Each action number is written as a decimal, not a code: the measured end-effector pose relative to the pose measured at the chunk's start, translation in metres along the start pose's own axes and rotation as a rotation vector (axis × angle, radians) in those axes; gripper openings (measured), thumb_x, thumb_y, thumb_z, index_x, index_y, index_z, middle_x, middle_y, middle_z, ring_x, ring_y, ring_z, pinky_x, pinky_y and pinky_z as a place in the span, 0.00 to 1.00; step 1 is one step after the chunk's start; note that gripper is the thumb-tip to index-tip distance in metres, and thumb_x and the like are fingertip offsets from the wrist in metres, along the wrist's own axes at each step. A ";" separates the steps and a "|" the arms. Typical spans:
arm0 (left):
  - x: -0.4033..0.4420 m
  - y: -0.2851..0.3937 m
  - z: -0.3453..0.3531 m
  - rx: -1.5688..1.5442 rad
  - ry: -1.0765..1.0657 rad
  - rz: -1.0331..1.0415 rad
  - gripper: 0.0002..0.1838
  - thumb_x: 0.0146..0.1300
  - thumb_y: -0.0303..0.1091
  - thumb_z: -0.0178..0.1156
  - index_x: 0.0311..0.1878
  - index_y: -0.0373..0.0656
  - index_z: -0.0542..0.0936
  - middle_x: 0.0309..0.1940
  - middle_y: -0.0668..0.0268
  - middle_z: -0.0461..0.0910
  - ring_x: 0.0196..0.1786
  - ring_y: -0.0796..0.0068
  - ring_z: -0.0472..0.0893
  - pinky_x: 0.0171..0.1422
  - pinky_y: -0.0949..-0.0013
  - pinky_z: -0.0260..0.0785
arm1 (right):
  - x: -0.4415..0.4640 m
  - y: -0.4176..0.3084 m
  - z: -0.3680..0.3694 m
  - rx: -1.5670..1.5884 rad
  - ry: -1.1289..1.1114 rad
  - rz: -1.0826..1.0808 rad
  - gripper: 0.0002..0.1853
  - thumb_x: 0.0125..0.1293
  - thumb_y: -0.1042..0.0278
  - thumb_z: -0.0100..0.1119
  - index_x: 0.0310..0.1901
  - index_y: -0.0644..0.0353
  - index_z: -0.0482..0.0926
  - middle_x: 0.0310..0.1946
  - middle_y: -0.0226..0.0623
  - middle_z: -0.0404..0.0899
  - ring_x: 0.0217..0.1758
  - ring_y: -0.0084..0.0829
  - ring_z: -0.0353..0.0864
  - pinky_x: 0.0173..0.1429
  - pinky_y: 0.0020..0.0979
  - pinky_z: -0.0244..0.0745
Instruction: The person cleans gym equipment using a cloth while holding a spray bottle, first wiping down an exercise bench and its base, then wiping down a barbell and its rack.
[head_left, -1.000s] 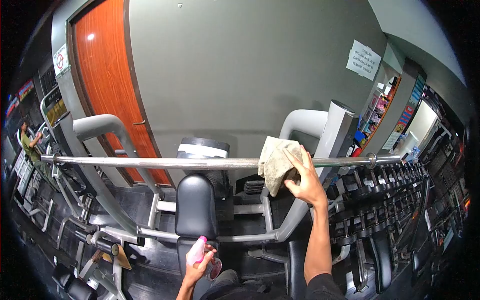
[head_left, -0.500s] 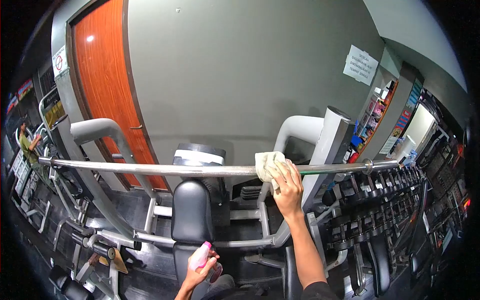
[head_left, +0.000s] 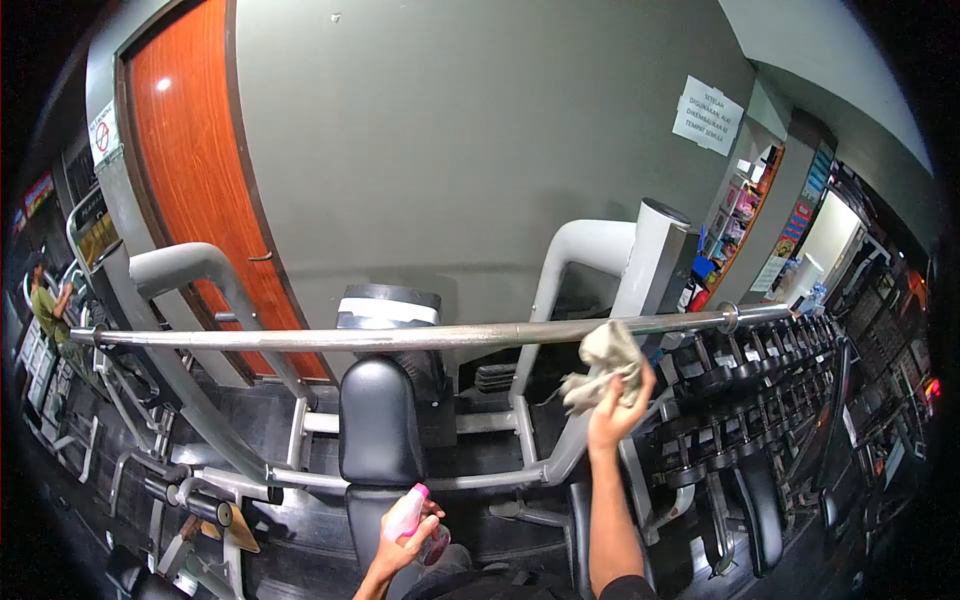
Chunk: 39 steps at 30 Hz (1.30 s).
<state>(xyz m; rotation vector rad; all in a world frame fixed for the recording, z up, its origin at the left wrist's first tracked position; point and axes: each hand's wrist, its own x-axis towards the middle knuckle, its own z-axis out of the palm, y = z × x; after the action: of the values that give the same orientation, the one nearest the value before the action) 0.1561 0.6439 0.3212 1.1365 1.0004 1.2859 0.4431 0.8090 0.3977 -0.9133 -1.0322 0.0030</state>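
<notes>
A long metal barbell [head_left: 420,338] lies across the grey uprights of a bench press rack. My right hand [head_left: 622,412] holds a crumpled beige cloth [head_left: 608,368] against or just below the bar, right of its middle; whether the cloth touches the bar is hard to tell. Low in the middle, my left hand [head_left: 408,540] is wrapped round a bottle [head_left: 406,512] with a pink top, over the black padded bench [head_left: 378,420].
Dumbbells fill a rack [head_left: 745,400] on the right. A red-brown door [head_left: 190,150] and a grey wall [head_left: 450,150] stand behind. At the far left, a person [head_left: 45,305] in a green shirt is beside machines.
The right hand moved left along the bar with the cloth, then back right and slightly down, and the cloth is now bunched up. The left hand keeps the bottle.
</notes>
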 end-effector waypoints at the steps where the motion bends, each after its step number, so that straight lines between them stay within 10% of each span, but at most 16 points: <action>1: 0.001 0.002 -0.001 -0.032 -0.002 -0.023 0.11 0.60 0.21 0.60 0.46 0.33 0.73 0.36 0.58 0.80 0.34 0.77 0.79 0.37 0.73 0.74 | 0.021 -0.006 -0.001 -0.045 0.023 -0.091 0.16 0.60 0.77 0.57 0.51 0.65 0.74 0.55 0.50 0.71 0.62 0.46 0.69 0.66 0.40 0.61; 7: 0.002 0.007 -0.003 0.077 -0.001 0.049 0.12 0.60 0.22 0.60 0.47 0.32 0.73 0.36 0.58 0.81 0.32 0.77 0.80 0.37 0.73 0.74 | 0.075 0.012 0.000 -0.698 -0.315 -0.253 0.17 0.57 0.74 0.58 0.49 0.64 0.74 0.58 0.45 0.71 0.68 0.51 0.61 0.73 0.45 0.52; 21: -0.010 0.020 -0.009 0.181 0.077 0.147 0.12 0.60 0.20 0.60 0.47 0.32 0.73 0.35 0.57 0.81 0.31 0.77 0.80 0.34 0.74 0.74 | -0.029 -0.090 0.103 0.124 -0.304 -0.175 0.23 0.44 0.87 0.56 0.46 0.62 0.76 0.54 0.45 0.75 0.59 0.47 0.73 0.65 0.41 0.65; 27: -0.023 0.010 -0.018 -0.039 0.191 0.015 0.11 0.59 0.21 0.60 0.45 0.33 0.73 0.35 0.57 0.81 0.34 0.76 0.80 0.36 0.73 0.75 | -0.043 -0.111 0.197 -0.298 -0.915 -0.449 0.18 0.53 0.72 0.59 0.48 0.54 0.79 0.50 0.37 0.77 0.57 0.40 0.73 0.66 0.42 0.64; 33: -0.026 0.010 -0.014 -0.041 0.184 0.031 0.10 0.59 0.20 0.59 0.45 0.34 0.74 0.35 0.57 0.81 0.34 0.76 0.80 0.36 0.73 0.75 | -0.079 -0.087 0.166 -0.211 -0.709 -0.600 0.18 0.55 0.73 0.57 0.49 0.51 0.80 0.54 0.32 0.78 0.62 0.33 0.72 0.70 0.40 0.60; 38: -0.026 0.009 -0.014 -0.074 0.184 0.026 0.11 0.59 0.19 0.59 0.45 0.34 0.74 0.36 0.57 0.81 0.34 0.76 0.80 0.37 0.73 0.75 | -0.106 -0.050 0.135 -0.198 -0.774 -0.542 0.19 0.55 0.77 0.57 0.50 0.49 0.80 0.55 0.34 0.77 0.60 0.32 0.75 0.64 0.37 0.69; 39: -0.027 0.007 -0.015 -0.073 0.189 0.041 0.11 0.59 0.19 0.59 0.45 0.34 0.74 0.36 0.57 0.81 0.34 0.76 0.80 0.37 0.73 0.75 | -0.121 -0.032 0.136 -0.132 -0.793 -0.169 0.18 0.57 0.77 0.56 0.50 0.50 0.79 0.52 0.36 0.78 0.56 0.33 0.78 0.58 0.35 0.73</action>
<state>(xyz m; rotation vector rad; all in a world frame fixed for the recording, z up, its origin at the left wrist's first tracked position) 0.1390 0.6180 0.3235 0.9975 1.0633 1.4715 0.2640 0.8276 0.3557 -0.9594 -1.8614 0.1687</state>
